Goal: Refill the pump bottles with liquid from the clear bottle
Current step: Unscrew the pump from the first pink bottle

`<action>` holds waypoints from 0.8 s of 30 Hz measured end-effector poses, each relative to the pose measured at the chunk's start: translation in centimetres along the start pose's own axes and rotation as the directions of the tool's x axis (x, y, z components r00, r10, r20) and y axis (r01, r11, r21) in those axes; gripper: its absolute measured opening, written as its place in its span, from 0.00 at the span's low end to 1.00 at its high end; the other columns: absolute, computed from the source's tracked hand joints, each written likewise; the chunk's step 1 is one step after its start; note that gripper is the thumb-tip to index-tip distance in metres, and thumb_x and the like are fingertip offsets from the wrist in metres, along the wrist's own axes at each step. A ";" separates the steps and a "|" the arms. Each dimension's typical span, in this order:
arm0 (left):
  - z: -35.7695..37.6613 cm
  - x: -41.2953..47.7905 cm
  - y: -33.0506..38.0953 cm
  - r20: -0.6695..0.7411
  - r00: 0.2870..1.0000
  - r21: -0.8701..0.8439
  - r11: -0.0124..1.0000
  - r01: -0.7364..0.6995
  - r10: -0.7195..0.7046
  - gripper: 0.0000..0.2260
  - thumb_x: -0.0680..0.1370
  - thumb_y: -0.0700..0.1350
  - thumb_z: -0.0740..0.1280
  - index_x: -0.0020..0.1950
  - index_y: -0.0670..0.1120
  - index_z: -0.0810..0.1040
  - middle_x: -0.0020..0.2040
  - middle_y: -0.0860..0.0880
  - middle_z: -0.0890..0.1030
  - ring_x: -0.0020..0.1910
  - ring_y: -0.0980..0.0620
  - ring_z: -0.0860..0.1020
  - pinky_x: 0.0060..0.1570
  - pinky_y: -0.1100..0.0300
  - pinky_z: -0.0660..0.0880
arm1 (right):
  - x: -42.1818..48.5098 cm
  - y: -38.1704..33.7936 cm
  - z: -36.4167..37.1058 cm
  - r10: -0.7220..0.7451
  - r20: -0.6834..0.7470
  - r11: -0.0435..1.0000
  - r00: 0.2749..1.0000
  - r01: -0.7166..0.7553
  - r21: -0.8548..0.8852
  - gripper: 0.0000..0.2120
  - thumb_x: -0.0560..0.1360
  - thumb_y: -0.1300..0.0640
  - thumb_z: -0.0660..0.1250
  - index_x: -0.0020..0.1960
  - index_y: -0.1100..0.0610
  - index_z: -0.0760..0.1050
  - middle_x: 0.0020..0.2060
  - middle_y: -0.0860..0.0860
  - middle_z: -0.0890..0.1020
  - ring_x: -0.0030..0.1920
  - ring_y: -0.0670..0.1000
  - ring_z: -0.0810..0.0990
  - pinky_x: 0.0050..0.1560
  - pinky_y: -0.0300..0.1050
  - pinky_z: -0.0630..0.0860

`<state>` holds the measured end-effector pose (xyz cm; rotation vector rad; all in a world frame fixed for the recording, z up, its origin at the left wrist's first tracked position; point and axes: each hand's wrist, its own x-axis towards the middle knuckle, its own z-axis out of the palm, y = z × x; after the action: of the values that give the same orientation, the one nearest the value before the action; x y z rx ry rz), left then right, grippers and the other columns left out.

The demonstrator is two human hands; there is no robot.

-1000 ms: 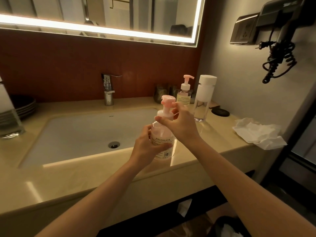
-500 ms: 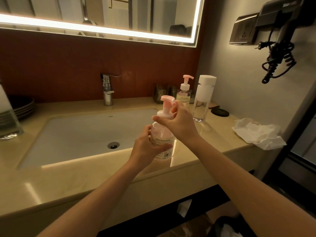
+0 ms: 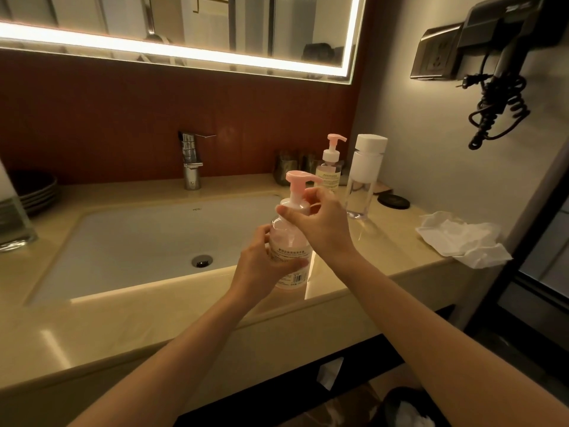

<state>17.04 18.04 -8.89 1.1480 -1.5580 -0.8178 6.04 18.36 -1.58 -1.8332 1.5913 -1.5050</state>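
A pump bottle with a pink pump head [image 3: 291,241] stands on the counter by the sink's right edge. My left hand [image 3: 264,266] is wrapped around its body. My right hand [image 3: 320,226] grips the white collar just under the pump head. A second pump bottle with a pink pump and yellowish label [image 3: 330,167] stands further back. To its right stands the tall clear bottle [image 3: 363,180] with a white cap on, upright, holding a little clear liquid at the bottom.
The white sink basin [image 3: 138,241] with a chrome tap [image 3: 191,161] fills the counter's middle. A crumpled white tissue [image 3: 462,238] lies at the right edge, a black round lid [image 3: 394,201] behind it. Plates [image 3: 34,189] are stacked far left; a hair dryer [image 3: 498,72] hangs on the right wall.
My right hand has shifted slightly around the pump's collar, fingers turned a little. The bottle and my left hand stay in place.
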 end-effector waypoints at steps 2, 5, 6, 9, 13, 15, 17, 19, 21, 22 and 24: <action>0.0 -0.1 0.0 0.000 1.000 0.003 1.000 -0.006 0.006 0.32 0.65 0.46 0.77 0.65 0.49 0.66 0.53 0.55 0.76 0.45 0.59 0.77 0.42 0.64 0.76 | -0.2 0.0 -0.1 -0.010 0.040 0.999 0.999 0.008 0.040 0.21 0.72 0.53 0.70 0.62 0.59 0.72 0.57 0.53 0.78 0.55 0.51 0.77 0.50 0.37 0.73; -0.1 -0.1 0.0 -0.004 1.000 -0.005 1.000 -0.008 0.008 0.32 0.64 0.46 0.77 0.64 0.50 0.67 0.53 0.54 0.77 0.46 0.59 0.78 0.41 0.65 0.76 | -0.4 -0.1 -0.3 -0.001 0.117 0.993 0.993 -0.013 0.120 0.21 0.74 0.56 0.67 0.66 0.58 0.69 0.59 0.53 0.78 0.55 0.50 0.77 0.51 0.40 0.74; 0.0 0.0 0.0 -0.004 1.000 -0.006 1.000 -0.007 0.007 0.32 0.64 0.46 0.77 0.64 0.50 0.67 0.54 0.53 0.78 0.46 0.59 0.78 0.42 0.65 0.77 | -0.4 -0.1 -0.3 0.009 0.123 0.991 0.992 -0.025 0.130 0.23 0.74 0.54 0.67 0.67 0.57 0.68 0.60 0.53 0.77 0.54 0.49 0.76 0.51 0.40 0.74; 0.0 0.0 -0.1 -0.003 1.000 -0.009 1.000 -0.005 0.005 0.32 0.64 0.47 0.77 0.64 0.50 0.67 0.54 0.53 0.78 0.46 0.59 0.78 0.42 0.63 0.77 | 0.0 -0.3 0.2 0.039 0.046 0.999 0.998 -0.040 0.035 0.31 0.70 0.45 0.70 0.67 0.57 0.67 0.62 0.54 0.73 0.58 0.52 0.75 0.56 0.45 0.75; -0.1 0.0 -0.1 -0.002 1.000 -0.004 1.000 -0.010 0.010 0.32 0.64 0.47 0.77 0.64 0.50 0.67 0.52 0.55 0.77 0.44 0.61 0.77 0.40 0.66 0.75 | 0.2 -0.3 0.8 0.014 -0.033 0.999 0.999 -0.015 -0.036 0.31 0.67 0.45 0.72 0.64 0.58 0.69 0.58 0.55 0.74 0.56 0.53 0.75 0.55 0.43 0.75; 0.0 0.0 -0.1 -0.008 1.000 0.001 1.000 -0.014 0.014 0.31 0.64 0.47 0.77 0.63 0.51 0.67 0.52 0.56 0.76 0.44 0.61 0.77 0.39 0.67 0.75 | 0.1 -0.2 0.6 -0.007 -0.020 1.000 1.000 0.007 0.001 0.27 0.70 0.50 0.72 0.65 0.58 0.69 0.58 0.54 0.76 0.54 0.51 0.76 0.51 0.38 0.74; 0.0 -0.1 -0.1 -0.019 1.000 -0.002 1.000 -0.021 0.021 0.31 0.64 0.47 0.77 0.63 0.51 0.67 0.52 0.56 0.76 0.46 0.59 0.78 0.40 0.67 0.75 | -0.1 -0.2 0.3 -0.012 0.026 0.997 1.000 0.010 0.076 0.25 0.73 0.56 0.69 0.67 0.58 0.67 0.60 0.53 0.76 0.53 0.48 0.75 0.50 0.36 0.72; 0.1 -0.1 -0.2 -0.024 0.999 -0.011 1.000 -0.021 0.021 0.31 0.64 0.47 0.77 0.63 0.51 0.67 0.53 0.55 0.77 0.48 0.56 0.78 0.41 0.65 0.76 | -0.1 -0.3 0.2 0.003 0.074 0.990 0.997 -0.014 0.143 0.24 0.75 0.58 0.65 0.69 0.57 0.65 0.61 0.54 0.75 0.53 0.47 0.73 0.52 0.38 0.72; 0.1 -0.1 -0.2 -0.027 0.999 -0.021 1.000 -0.023 0.023 0.32 0.64 0.47 0.77 0.63 0.51 0.67 0.54 0.54 0.77 0.49 0.54 0.79 0.43 0.62 0.78 | -0.1 -0.4 0.3 0.011 0.093 0.987 0.996 -0.026 0.159 0.24 0.75 0.56 0.65 0.69 0.57 0.65 0.62 0.54 0.75 0.55 0.49 0.75 0.53 0.42 0.74; 0.1 -0.1 -0.2 -0.027 0.999 -0.025 0.999 -0.025 0.025 0.32 0.64 0.47 0.78 0.64 0.51 0.67 0.54 0.53 0.77 0.49 0.54 0.79 0.43 0.61 0.78 | 0.0 -0.5 0.5 0.011 0.087 0.990 0.996 -0.023 0.142 0.25 0.74 0.52 0.66 0.69 0.57 0.65 0.62 0.54 0.75 0.57 0.51 0.75 0.54 0.43 0.74; 0.1 -0.1 -0.2 -0.026 0.999 -0.026 0.999 -0.031 0.031 0.33 0.64 0.47 0.77 0.64 0.50 0.67 0.54 0.53 0.77 0.48 0.55 0.79 0.42 0.63 0.78 | 0.2 -0.4 0.9 0.012 0.049 0.998 0.999 -0.015 0.062 0.30 0.71 0.46 0.70 0.67 0.58 0.67 0.62 0.55 0.74 0.60 0.52 0.73 0.55 0.44 0.73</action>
<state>17.05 18.07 -9.15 1.1086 -1.5365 -0.7980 6.94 18.00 -1.51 -1.8073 1.5142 -1.4766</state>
